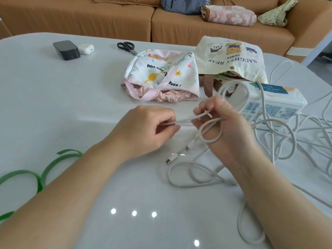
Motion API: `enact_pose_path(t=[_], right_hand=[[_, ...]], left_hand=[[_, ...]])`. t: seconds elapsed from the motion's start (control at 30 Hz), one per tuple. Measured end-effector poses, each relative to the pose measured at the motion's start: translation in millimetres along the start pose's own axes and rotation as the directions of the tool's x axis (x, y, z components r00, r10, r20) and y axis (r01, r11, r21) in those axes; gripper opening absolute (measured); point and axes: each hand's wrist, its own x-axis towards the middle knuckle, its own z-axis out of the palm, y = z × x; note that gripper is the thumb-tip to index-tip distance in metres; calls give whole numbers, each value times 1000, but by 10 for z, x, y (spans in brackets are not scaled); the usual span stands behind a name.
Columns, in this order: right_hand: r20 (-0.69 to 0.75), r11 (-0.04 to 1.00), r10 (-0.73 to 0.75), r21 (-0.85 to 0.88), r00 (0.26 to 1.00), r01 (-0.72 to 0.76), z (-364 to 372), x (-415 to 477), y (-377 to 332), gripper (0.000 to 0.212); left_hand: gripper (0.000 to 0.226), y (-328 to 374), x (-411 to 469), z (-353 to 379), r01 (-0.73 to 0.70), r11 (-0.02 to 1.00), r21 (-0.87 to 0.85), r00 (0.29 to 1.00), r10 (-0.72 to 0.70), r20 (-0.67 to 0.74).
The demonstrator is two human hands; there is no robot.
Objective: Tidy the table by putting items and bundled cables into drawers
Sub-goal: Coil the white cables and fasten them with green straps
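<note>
desk (62, 105) glossy grey, tan sofa (80, 18) behind tissue pack (274, 105) | left hand (147, 130) pinches white cable (185, 120), left of pack | right hand (224, 126) grips cable loops, just beside pack

We record a home living room: tan sofa (125, 17) strewn with fabrics stands behind white table (53, 90).

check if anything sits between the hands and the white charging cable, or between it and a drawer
Nothing visible: the left hand pinches the thin white charging cable and the right hand holds its loops. No drawer is in view, so that path cannot be judged.
</note>
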Motion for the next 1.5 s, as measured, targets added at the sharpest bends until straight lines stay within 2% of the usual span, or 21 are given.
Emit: enact_pose_path(t=[0.1, 0.13, 0.2, 0.3, 0.4, 0.47, 0.53, 0.63, 0.73, 0.8, 0.87, 1.0, 1.1, 1.23, 1.37, 1.4, 1.5], right_hand=[[16, 965, -62, 255, 998, 56, -21, -10, -116, 33], [38, 952, -23, 306, 999, 11, -33, -10, -164, 36], [80, 946, 104, 298, 991, -124, -69, -9, -257, 39], [112, 935, 317, 131, 942, -330, -64, 1, -279, 36], [47, 875, 480, -93, 876, -474, 16, 12, -221, 26], [21, 829, 525, -236, 851, -506, 65, 15, -193, 21], [44, 787, 557, -345, 829, -510, 78, 6, -184, 24], [149, 743, 619, -429, 771, -514, 32, -16, -168, 20], [287, 725, 663, -477, 691, -497, -74, -20, -160, 17], [352, 736, 656, -495, 668, -462, -126, -15, -150, 26], [375, 757, 624, -510, 686, -410, -131, -20, -130, 29], [415, 868, 447, -413, 792, -274, -122, 26, -84, 25], [374, 935, 283, -313, 883, -167, -108, 48, -64, 24], [297, 991, 119, -92, 948, -96, -66, 47, -10, 20], [206, 995, -35, 94, 978, 16, -85, 112, -101, 24], [181, 993, -55, 117, 982, 34, -95, 123, -137, 24], [173, 996, 18, 84, 985, -33, -66, 86, -131, 18]], left_hand=[[38, -181, 37, -122, -80, 994, 80, 997, 81, -10], [45, -246, 40, -172, -91, 991, 100, 996, 92, -4], [53, -342, 52, -229, -82, 989, 125, 996, 84, -9], [46, -369, 60, -221, -104, 987, 122, 994, 108, -30], [42, -325, 61, -165, -104, 992, 72, 993, 107, -39], [43, -304, 54, -165, -90, 996, 25, 992, 92, -81], [44, -280, 48, -165, -86, 996, -25, 990, 82, -117], [45, -259, 37, -132, -77, 993, -93, 991, 65, -118], [30, -283, 51, -82, -28, 984, -179, 993, 7, -121], [18, -299, 50, -76, 50, 957, -285, 985, -94, -142], [16, -289, 49, -60, 154, 894, -422, 967, -225, -124], [21, -164, 71, -51, 251, 651, -716, 918, -394, -36], [23, -112, 84, -63, 270, 530, -804, 898, -440, 11], [24, -73, 83, -37, 361, 563, -743, 878, -475, 67], [24, -118, 62, -37, 417, 462, -783, 853, -496, 161], [23, -133, 62, -43, 422, 465, -778, 846, -510, 155], [19, -126, 46, -45, 415, 584, -698, 848, -526, 64]])
